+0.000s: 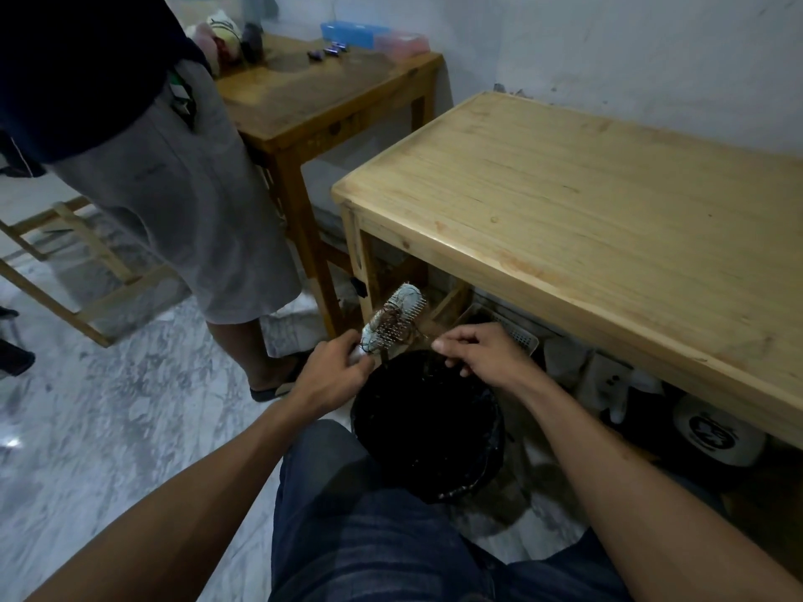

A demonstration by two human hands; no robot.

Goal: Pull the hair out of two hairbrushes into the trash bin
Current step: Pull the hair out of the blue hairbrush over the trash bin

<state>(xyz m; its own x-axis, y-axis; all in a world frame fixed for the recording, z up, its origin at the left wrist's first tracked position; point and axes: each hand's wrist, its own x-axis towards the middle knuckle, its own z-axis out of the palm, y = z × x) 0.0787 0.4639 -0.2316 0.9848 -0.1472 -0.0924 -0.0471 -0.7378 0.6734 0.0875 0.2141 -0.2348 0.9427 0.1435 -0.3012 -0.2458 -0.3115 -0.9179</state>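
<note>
Head view: left hand [336, 368] grips one hairbrush [396, 320] — right hand [478, 354] pinches hair above one bin [428, 421].

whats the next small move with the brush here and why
Probably draw the right hand away from the brush and down over the bin. Its fingers seem to pinch strands of the hair tangled in the bristles, while the left hand holds the handle.

Single head-worn wide-angle view, looked forward and steeply down, close over own lap, toward the floor [108, 427] beside tabletop [586, 202].
</note>
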